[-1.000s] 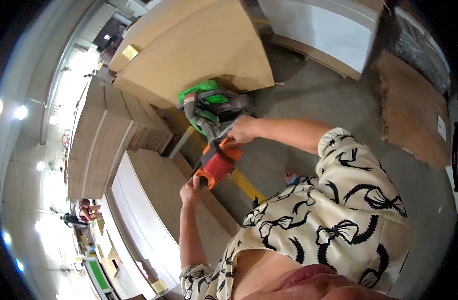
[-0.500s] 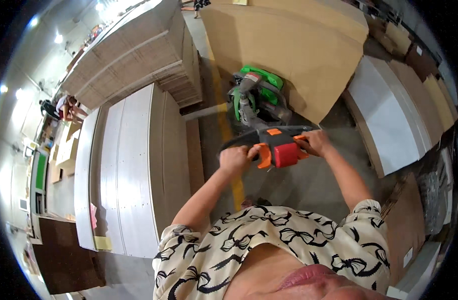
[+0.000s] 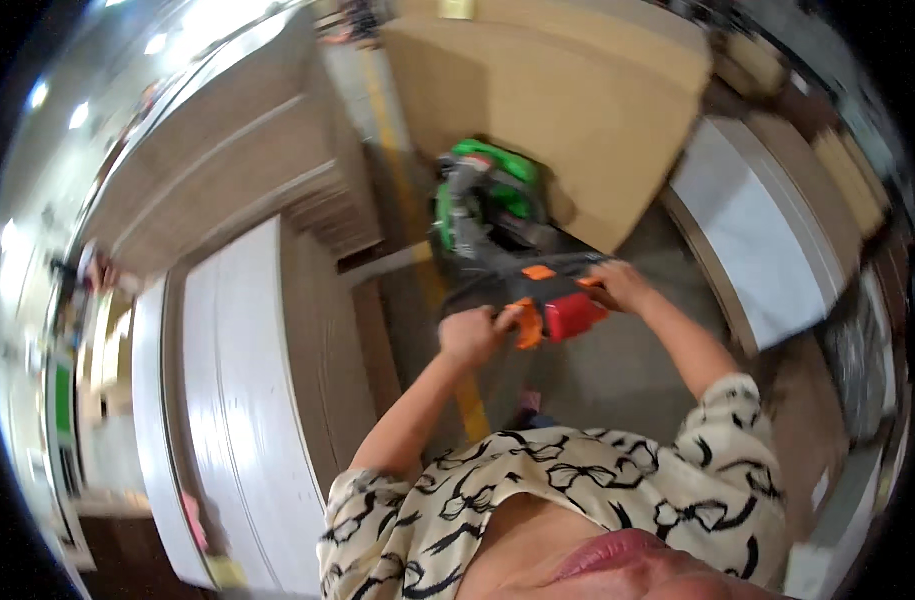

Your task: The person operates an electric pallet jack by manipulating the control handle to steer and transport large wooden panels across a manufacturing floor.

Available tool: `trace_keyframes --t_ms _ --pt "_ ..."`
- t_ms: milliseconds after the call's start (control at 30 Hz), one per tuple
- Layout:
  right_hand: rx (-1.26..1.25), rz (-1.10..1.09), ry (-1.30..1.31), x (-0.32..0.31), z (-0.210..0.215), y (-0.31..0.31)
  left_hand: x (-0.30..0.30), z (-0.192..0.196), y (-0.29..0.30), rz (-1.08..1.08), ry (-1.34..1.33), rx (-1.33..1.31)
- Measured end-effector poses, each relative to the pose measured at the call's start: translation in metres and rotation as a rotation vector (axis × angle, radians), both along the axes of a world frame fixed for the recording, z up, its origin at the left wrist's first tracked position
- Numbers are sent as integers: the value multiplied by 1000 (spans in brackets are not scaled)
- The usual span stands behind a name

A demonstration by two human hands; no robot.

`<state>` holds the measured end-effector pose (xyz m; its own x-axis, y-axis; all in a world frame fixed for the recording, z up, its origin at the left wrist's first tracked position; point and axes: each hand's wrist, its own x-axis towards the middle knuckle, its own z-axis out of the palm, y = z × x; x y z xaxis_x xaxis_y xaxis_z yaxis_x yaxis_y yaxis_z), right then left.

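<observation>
Because the green pallet truck (image 3: 506,165) stands just beside the large brown board (image 3: 548,90), a sideways swing of the handle (image 3: 493,285) could bring the truck's body against it; contact between the two cannot be confirmed in this view. White panels (image 3: 243,320) are stacked to the left and a second white stack (image 3: 758,210) stands to the right, so a wide turn could scrape either one. Unintended thumb pressure on the orange lever (image 3: 526,325) could, if that lever is a drive control, cause a sudden start. What looks like a foot (image 3: 531,400) shows below the handle; travel toward the person could trap it. Blur hides finer detail.

Hand positions are as follows. The left hand (image 3: 473,335) has its fingers clamped around the left part of the handle, with the thumb directed toward the orange lever. The right hand (image 3: 626,285) has its fingers clamped on the right part, slightly higher in the view. The red housing (image 3: 576,315) lies between the hands. The left forearm (image 3: 408,410) slopes upward to the right; the right forearm (image 3: 693,335) slopes upward to the left. Both arms reach forward from the chest.
</observation>
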<state>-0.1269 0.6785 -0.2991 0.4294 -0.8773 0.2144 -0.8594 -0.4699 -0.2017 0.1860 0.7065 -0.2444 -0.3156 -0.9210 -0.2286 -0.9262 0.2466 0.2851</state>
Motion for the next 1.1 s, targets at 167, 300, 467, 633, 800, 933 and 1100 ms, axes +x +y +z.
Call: trace_keyframes --t_ms 167,300,467,633,800,933,1100 --pt "166 7 -21 20 10 -38 17 -7 -40 -20 46 -152" --pt "221 -30 0 31 3 -52 38 -19 -76 -73 -38 -127" --pt "258 11 8 58 34 -84 69 -7 -112 -112 1 -230" --pt "138 -18 -19 55 39 -109 66 2 -135 -68 -38 -213" --pt "-119 0 -82 21 31 -126 31 11 -138 -134 12 -143" --pt "-109 2 -52 1 21 -137 17 3 -145 -257 146 -161" --pt "-52 25 31 -8 37 -155 11 16 -163 -309 126 -128"
